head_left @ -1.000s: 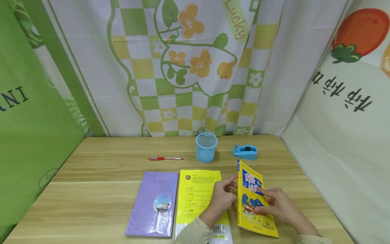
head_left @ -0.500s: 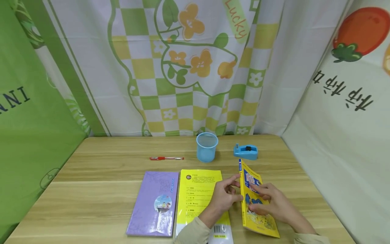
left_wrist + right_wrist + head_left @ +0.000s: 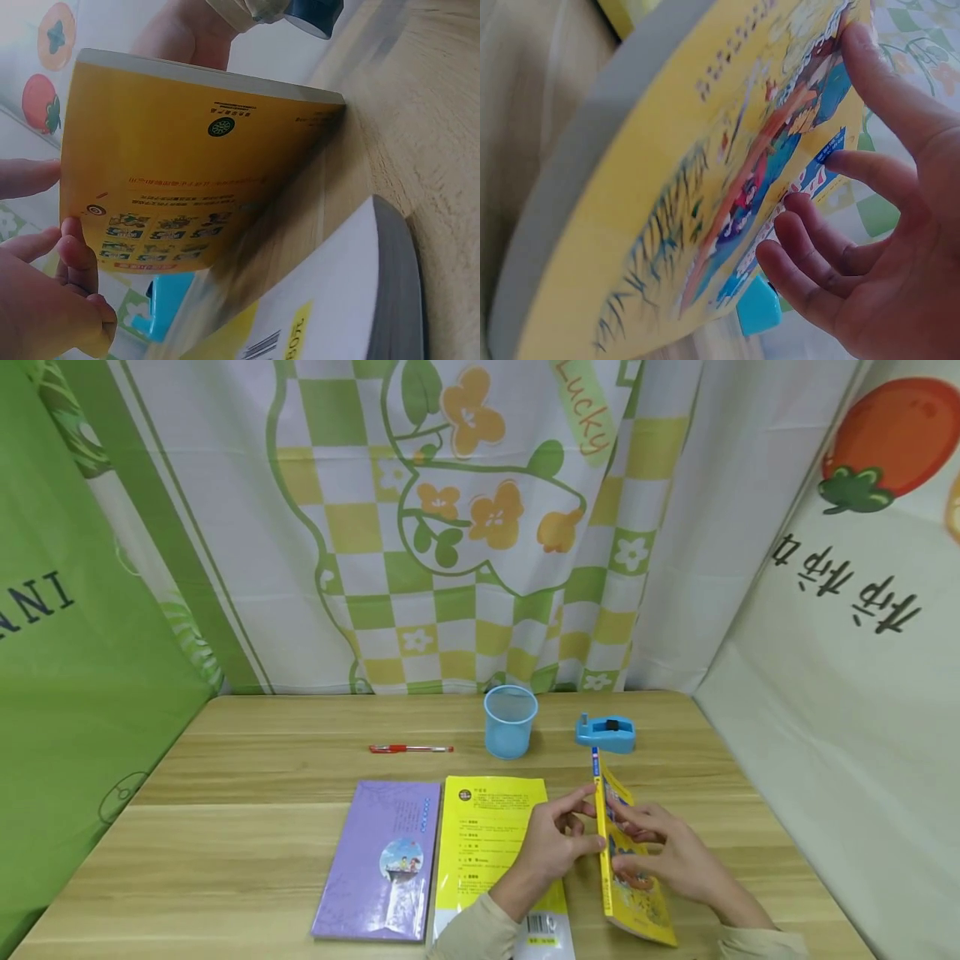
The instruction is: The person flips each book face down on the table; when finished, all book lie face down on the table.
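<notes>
A yellow illustrated book [image 3: 630, 877] stands nearly upright on its edge, its spine toward the left. At that spine is the left hand [image 3: 557, 843], thumb and forefinger holding it, other fingers bent. In the left wrist view the forefinger rests against the yellow back cover [image 3: 172, 150]. The right hand [image 3: 671, 852] touches the front cover with thumb and forefinger; its remaining fingers are spread loosely in the right wrist view. Under the left forearm lies a yellow-and-white book [image 3: 487, 835], back cover up, partly hidden by the sleeve. A purple book [image 3: 360, 868] lies flat beside it.
A blue mesh pen cup [image 3: 510, 727] stands behind the books. To its right is a blue tape dispenser [image 3: 606, 735], close beyond the upright book. A red pen [image 3: 411, 749] lies left of the cup. Patterned curtains [image 3: 480, 610] border the wooden table [image 3: 225, 810].
The yellow book has tipped up from a slant to nearly upright, its front cover now turned right. The right fingers have shifted left toward the spine; the left thumb has come onto the spine.
</notes>
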Motion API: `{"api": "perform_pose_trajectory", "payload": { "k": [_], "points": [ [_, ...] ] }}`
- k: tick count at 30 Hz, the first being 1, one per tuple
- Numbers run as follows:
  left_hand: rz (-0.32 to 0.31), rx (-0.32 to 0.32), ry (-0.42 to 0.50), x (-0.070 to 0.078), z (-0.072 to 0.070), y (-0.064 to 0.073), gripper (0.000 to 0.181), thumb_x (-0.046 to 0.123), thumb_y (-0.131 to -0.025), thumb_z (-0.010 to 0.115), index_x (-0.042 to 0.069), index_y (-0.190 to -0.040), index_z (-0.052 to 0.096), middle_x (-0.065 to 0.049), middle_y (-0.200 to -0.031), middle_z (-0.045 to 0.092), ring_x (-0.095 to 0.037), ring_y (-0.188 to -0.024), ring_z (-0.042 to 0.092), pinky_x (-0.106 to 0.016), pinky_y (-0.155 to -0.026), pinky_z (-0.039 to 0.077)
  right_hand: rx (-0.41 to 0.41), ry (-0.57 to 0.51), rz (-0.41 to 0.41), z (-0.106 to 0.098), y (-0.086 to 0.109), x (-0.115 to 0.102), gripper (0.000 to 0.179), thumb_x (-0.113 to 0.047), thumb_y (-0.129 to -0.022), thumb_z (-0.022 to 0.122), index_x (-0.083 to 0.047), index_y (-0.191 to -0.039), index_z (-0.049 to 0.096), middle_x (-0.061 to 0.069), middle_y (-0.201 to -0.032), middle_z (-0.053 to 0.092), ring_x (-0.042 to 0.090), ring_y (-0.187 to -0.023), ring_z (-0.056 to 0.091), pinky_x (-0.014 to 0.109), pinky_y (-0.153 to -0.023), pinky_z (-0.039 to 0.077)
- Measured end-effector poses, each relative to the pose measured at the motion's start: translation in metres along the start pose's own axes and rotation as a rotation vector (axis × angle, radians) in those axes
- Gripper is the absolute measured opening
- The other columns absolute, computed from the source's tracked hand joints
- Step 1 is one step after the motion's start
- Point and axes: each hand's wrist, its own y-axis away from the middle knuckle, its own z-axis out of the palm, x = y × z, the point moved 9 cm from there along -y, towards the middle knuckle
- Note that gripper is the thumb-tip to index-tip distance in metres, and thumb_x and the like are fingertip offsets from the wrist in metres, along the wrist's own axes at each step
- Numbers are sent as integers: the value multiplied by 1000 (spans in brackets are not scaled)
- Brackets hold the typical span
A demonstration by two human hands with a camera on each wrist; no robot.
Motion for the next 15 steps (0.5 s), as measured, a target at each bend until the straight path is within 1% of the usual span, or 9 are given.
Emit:
{"api": "perform_pose_trajectory", "payload": {
  "k": [1,4,8,12,15],
  "points": [
    [4,-2,5,2,0,0,67,-13,-73,74,7,-136,63,-11,-103,67,-4,-71,47,-13,-61,41,-1,-1,-21,0,0,-1,78,-19,-80,82,-8,-149,47,16,-117,61,17,-101,63,34,-83,58],
    [7,-7,15,6,2,1,66,-13,-74,74,7,-135,64,-14,-103,66,-4,-71,47,-13,-61,41,-2,-17,-47,-1,0,-4,76,-17,-80,82,-8,-148,48,17,-119,61,14,-100,63,33,-84,59],
    [7,-7,15,10,3,2,65,-12,-74,73,7,-136,64,-12,-102,66,-4,-70,47,-13,-60,40,-7,-42,-90,-2,-1,-7,75,-14,-81,80,-8,-148,48,20,-120,61,9,-103,63,31,-84,59],
    [22,-10,-2,17,3,2,64,-11,-74,73,5,-136,63,-13,-102,66,-4,-69,46,-13,-59,38,8,-64,-188,-4,-1,-15,73,-6,-80,80,-3,-147,49,23,-121,61,3,-106,61,29,-85,58],
    [41,-18,-17,23,3,1,62,-10,-76,74,3,-136,63,-17,-102,66,-4,-68,45,-13,-60,37,27,-75,-246,-5,-2,-19,71,-1,-79,80,1,-144,51,23,-122,63,2,-107,61,27,-86,58]
  ]
}}
